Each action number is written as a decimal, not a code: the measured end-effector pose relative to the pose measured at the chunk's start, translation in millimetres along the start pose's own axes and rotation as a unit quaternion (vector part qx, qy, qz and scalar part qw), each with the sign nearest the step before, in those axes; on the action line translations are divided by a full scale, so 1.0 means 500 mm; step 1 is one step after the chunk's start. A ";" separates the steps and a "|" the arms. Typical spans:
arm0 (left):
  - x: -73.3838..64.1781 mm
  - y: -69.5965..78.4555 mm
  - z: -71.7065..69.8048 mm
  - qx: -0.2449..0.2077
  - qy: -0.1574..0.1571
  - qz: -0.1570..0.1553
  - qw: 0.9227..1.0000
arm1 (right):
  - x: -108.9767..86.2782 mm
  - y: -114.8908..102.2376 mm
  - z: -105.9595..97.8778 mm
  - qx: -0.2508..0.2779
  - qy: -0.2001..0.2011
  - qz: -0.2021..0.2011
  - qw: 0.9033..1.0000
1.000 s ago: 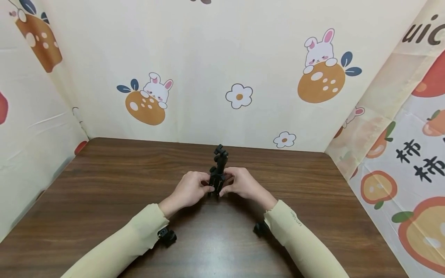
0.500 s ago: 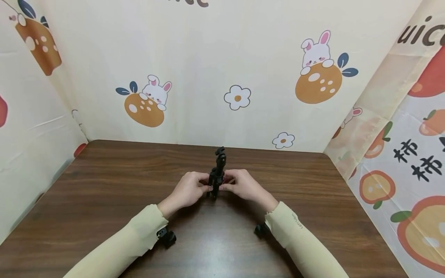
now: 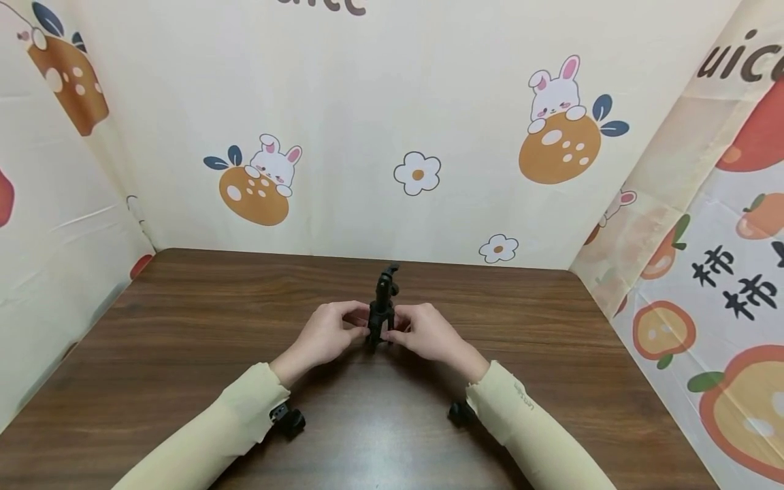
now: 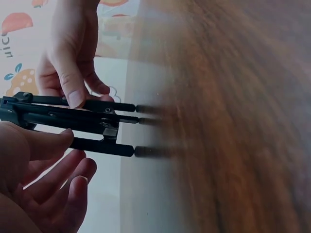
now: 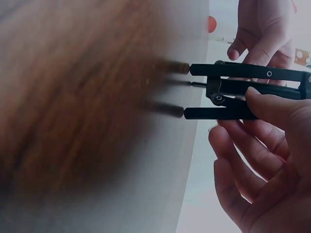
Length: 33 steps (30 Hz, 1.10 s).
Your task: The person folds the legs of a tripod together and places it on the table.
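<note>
A small black tripod [image 3: 382, 296] stands upright near the middle of the table, its mount head at the top. My left hand [image 3: 324, 331] pinches one of its legs from the left side, thumb lying along the leg in the left wrist view. From the right side, my right hand [image 3: 429, 331] pinches another leg, with the thumb on it and the other fingers loosely bent behind. Both wrist views show the slim legs [image 5: 218, 113] only slightly spread, joined by a small metal brace [image 4: 111, 132] to the centre column. The leg tips are right at the tabletop.
The brown wood-grain table [image 3: 202, 306] reaches to a printed cloth [image 3: 343, 136] hung behind it. Similar cloths flank it left and right [image 3: 753, 292]. Black wrist cameras [image 3: 288, 420] sit under both sleeves, close above the table.
The tripod has turned about its upright axis, so its knob now faces right. My right fingers have closed in on a leg. The head view has tilted slightly.
</note>
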<state>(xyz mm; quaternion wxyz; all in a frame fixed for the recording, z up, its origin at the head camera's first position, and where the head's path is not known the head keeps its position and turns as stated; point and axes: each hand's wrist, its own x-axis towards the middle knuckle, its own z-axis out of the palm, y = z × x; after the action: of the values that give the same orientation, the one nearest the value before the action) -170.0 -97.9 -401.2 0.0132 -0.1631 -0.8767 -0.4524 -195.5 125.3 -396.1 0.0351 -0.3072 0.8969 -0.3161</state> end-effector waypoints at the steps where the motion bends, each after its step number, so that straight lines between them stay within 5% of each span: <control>1: -0.002 -0.001 -0.002 -0.002 -0.002 0.000 1.000 | -0.001 -0.003 0.000 -0.005 0.001 -0.001 1.000; 19: -0.017 0.004 -0.003 -0.022 -0.023 0.004 0.999 | -0.010 -0.018 0.013 -0.055 0.041 0.013 0.998; 33: -0.008 0.008 0.013 -0.033 0.009 0.003 0.999 | -0.011 -0.012 0.009 0.013 0.009 -0.015 1.000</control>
<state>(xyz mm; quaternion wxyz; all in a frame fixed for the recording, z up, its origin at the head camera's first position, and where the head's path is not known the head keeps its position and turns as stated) -164.1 -91.7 -402.6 0.0169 -0.1624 -0.8604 -0.4828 -186.7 122.2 -396.9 0.0267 -0.3171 0.8882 -0.3313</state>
